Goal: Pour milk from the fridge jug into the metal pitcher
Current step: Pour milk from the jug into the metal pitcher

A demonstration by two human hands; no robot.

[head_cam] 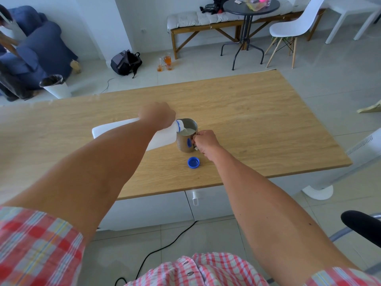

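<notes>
No legible text, brand, number or sign found anywhere in view; the steel metal pitcher [186, 139] bears a blue oval mark on its side, too small and blurred to read; the white plastic milk jug [132, 131] shows no readable label.

A wooden counter [247, 112] with two small things standing on it.
The metal pitcher [184, 142] stands near the middle; the blue cap [193, 162] lies just beside it, toward the near edge, open side up.

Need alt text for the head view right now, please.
The left hand tips a white plastic milk jug, pouring milk into a metal pitcher steadied at its handle by the right hand. A blue cap lies on the wooden table.
</notes>
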